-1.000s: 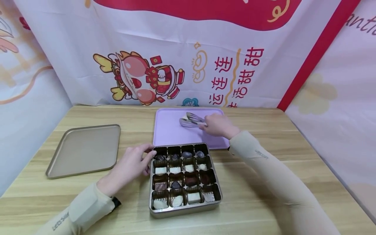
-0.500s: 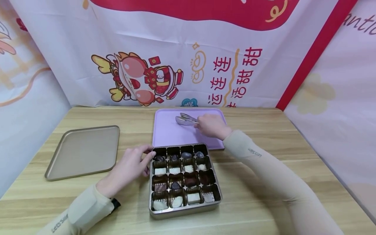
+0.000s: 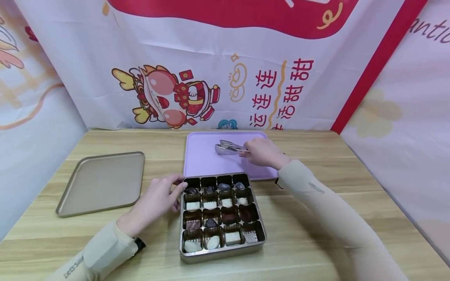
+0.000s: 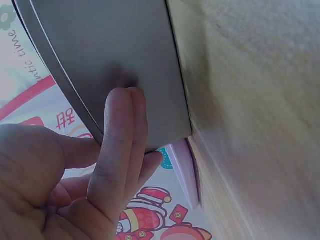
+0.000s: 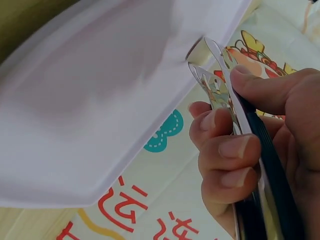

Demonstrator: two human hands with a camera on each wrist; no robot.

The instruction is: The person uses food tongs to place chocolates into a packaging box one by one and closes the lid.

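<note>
My left hand (image 3: 156, 199) steadies the square metal chocolate box (image 3: 223, 254) at its far left corner. The thumb lies over the rim and two straight fingers press the outer wall, as the left wrist view shows. Dark and white chocolates fill most compartments; the front right one shows only its ridged liner. Over the lavender tray (image 3: 202, 162), my right hand (image 3: 263, 151) grips metal tongs (image 3: 227, 148) with dark handles. Between the tong tips in the right wrist view is a cream-coloured chocolate (image 5: 201, 52); whether it touches the tray I cannot tell.
A gold-brown baking tray (image 3: 105, 183) lies at the left of the wooden table (image 3: 302, 242). Printed cloth (image 3: 168, 35) hangs behind the table and along both sides. The box's far edge meets or overlaps the lavender tray's near edge.
My right hand and the tongs shifted slightly left over the lavender tray, then back right. The left hand and box have stayed in place.
</note>
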